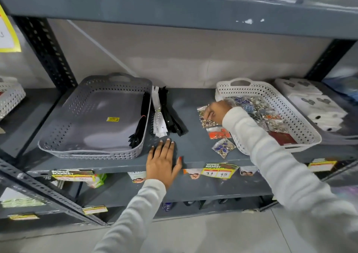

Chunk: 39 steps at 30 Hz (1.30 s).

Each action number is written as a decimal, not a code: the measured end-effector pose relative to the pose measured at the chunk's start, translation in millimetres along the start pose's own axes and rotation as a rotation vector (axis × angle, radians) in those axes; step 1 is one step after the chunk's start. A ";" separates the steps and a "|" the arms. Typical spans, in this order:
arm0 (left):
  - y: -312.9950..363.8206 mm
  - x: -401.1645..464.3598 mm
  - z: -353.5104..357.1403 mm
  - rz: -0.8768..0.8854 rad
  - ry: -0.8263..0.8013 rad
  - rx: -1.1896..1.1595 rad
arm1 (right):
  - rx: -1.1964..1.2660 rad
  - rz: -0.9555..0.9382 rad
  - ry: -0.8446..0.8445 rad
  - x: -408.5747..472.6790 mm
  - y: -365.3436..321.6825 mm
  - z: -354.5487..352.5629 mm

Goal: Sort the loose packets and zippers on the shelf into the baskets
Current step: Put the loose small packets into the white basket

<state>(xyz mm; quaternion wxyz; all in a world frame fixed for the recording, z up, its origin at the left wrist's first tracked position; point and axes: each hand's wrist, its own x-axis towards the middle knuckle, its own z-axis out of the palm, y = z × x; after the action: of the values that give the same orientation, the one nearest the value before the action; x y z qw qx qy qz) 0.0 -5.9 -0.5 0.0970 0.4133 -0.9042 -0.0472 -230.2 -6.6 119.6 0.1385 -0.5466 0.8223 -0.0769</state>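
The left hand (162,162) lies flat on the front edge of the grey shelf (193,148), palm down, fingers spread, and it grasps nothing. Just beyond its fingertips and a little to its left stands the grey basket (64,136), which holds one bundle of black zippers (139,120) along its near-hand side wall. Straight ahead of this hand, outside the basket, the loose zippers (164,113) lie on the shelf: a white bundle touching the basket wall and black ones beside it.

The right hand (217,110) reaches further in, fingers bent down onto a clear packet of gold and purple beads (206,119); the fingertips touch the packet, but I cannot tell if they already pinch it. Under the wrist of this hand, closer to the person, lie an orange packet (218,133) and then a blue bead packet (223,147), both on the shelf, just beside the white basket (302,128). This basket stands to the right of the right hand and its sleeve crosses the front corner. Inside it many glittering packets (255,107) are piled. Beyond the basket, further right, white packs (313,105) are stacked.
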 end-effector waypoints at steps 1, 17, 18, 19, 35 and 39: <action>0.5 0.0 0.2 -0.003 0.000 0.001 | -0.019 -0.007 -0.078 -13.2 -0.4 2.5; 44.1 15.5 3.3 0.242 -0.115 0.034 | -0.206 0.119 -0.235 -56.5 7.8 28.0; 43.3 15.7 4.6 0.250 -0.108 0.046 | -0.195 0.117 -0.228 -55.9 6.8 26.6; 42.3 15.4 5.2 0.261 -0.107 0.056 | -0.185 0.102 -0.218 -56.6 6.1 24.9; 42.1 16.5 9.2 0.231 -0.117 0.013 | -0.233 0.337 0.186 -80.7 23.5 -57.9; 41.8 16.6 5.9 0.236 -0.122 0.019 | -0.339 0.361 0.059 -91.0 11.7 -59.8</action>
<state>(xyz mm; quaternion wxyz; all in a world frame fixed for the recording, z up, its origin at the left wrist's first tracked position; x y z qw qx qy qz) -42.8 9.0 3.0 0.0429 0.3011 -0.9512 -0.0519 -226.0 80.2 186.2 0.0324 -0.4038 0.9114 0.0722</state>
